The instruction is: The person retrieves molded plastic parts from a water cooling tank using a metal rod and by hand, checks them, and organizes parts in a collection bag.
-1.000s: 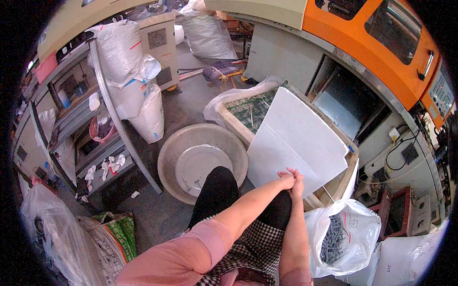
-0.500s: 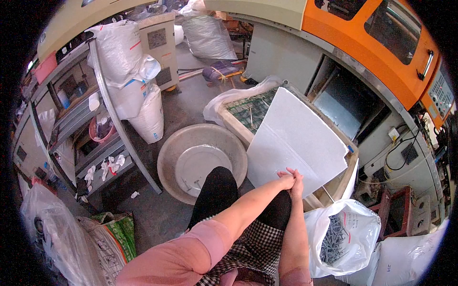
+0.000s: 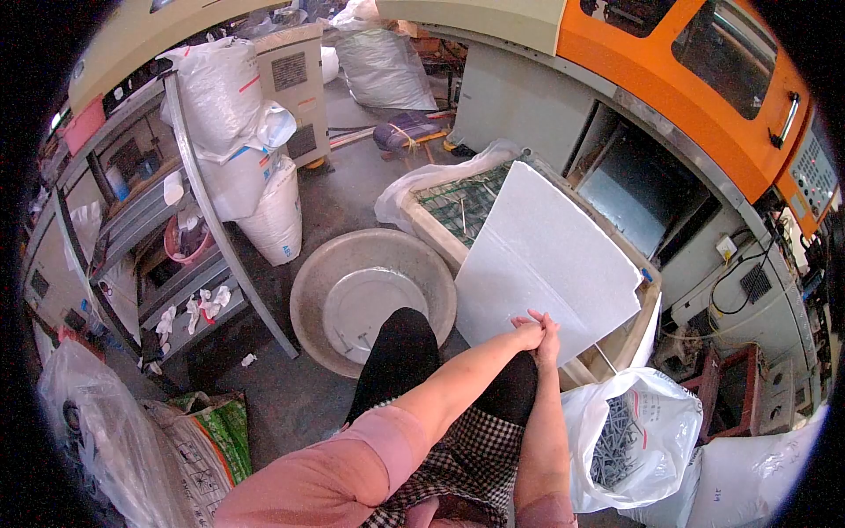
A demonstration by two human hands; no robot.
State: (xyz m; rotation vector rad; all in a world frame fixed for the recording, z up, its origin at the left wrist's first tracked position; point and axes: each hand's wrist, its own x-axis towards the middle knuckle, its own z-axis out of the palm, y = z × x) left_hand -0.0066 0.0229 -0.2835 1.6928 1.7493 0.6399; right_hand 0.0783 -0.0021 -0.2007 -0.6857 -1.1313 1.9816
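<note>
My left hand (image 3: 527,335) and my right hand (image 3: 548,343) are clasped together above my right knee. Their fingers are folded around each other, and no object shows between them. Just beyond the hands, a flat white board (image 3: 550,255) lies slanted across a large tub (image 3: 429,231), and I cannot tell whether the fingers touch it. Green netting (image 3: 466,207) shows inside the tub beside the board. In front of my left knee stands a wide round basin (image 3: 370,304). By my right forearm, an open white bag (image 3: 656,431) holds many thin grey plastic pieces (image 3: 616,449).
An orange and grey machine (image 3: 678,97) stands at the right, with a dark opening low in its side. White sacks (image 3: 224,106) are stacked beside a metal rack (image 3: 189,167) on the left. A clear plastic bag (image 3: 97,414) and a green printed sack (image 3: 220,431) lie at lower left.
</note>
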